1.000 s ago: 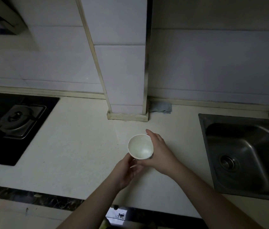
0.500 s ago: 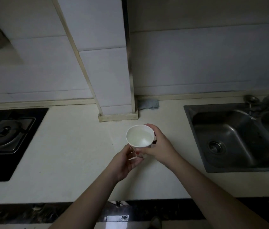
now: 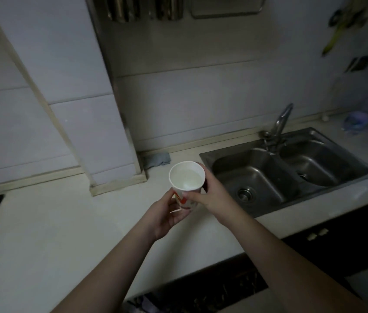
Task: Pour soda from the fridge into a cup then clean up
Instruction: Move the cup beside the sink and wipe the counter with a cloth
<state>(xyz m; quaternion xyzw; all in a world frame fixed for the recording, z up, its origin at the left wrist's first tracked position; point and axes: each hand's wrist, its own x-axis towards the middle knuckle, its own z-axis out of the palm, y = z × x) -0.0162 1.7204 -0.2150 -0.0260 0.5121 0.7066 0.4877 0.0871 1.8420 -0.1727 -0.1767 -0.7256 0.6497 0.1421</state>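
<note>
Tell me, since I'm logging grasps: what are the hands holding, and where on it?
Both hold the white paper cup: the right hand wraps its side below the rim, the left hand grips its lower part.

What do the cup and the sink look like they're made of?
The cup looks like paper: thin rolled rim, matte white inside, red print on its side. Both hands hold it, the left hand low, the right hand round its side. The sink looks like stainless steel: grey, brushed, with dull reflections in both basins.
</note>
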